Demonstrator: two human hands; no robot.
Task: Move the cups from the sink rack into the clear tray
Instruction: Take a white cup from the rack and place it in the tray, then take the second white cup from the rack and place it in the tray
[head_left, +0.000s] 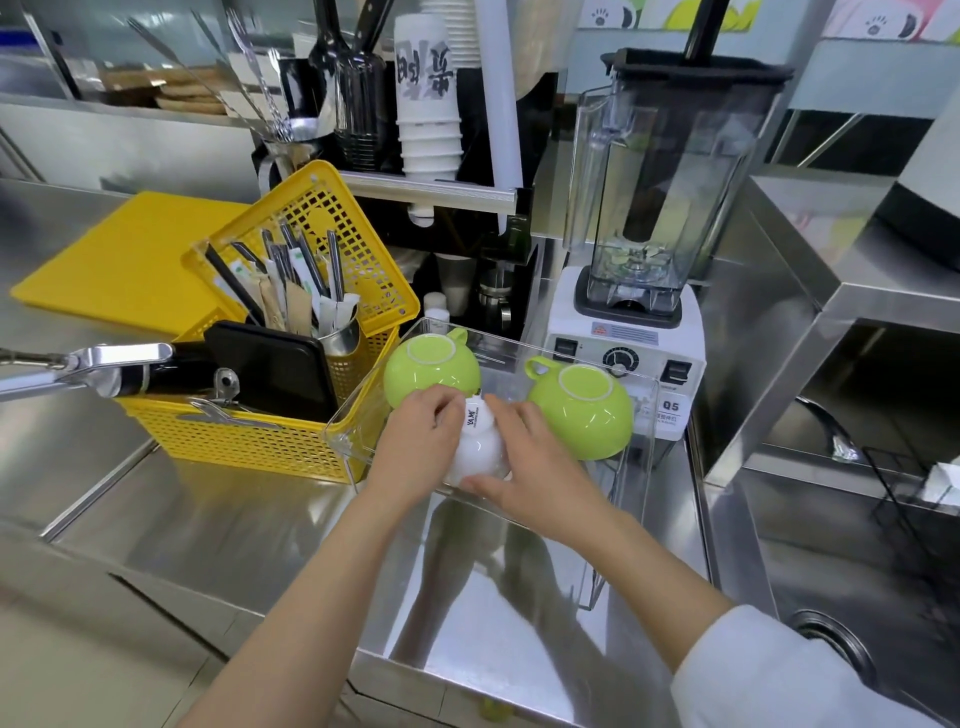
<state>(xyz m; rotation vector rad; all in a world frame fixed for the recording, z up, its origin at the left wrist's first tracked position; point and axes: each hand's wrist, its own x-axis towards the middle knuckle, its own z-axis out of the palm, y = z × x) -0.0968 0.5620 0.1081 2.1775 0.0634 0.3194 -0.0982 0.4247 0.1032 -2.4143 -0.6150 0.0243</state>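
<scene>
**Both hands on a white cup inside the clear tray**

Your right forearm enters from the lower right, its white sleeve cut off by the frame edge. Your right hand (524, 467) and left hand (415, 441) close from either side on a small white glossy cup (479, 447) bearing a printed label. It sits inside the clear plastic tray (644, 467) on the steel counter (234, 519). Your fingers cover most of the cup, so its shape and orientation are hard to make out.

Two green ceramic cups rest upside down in the tray: one at the back left (431, 366), partly hidden by your left hand, one at the right (582, 408).

Only a corner of the black wire sink rack (914, 499) shows at far right; its contents are unclear.
</scene>
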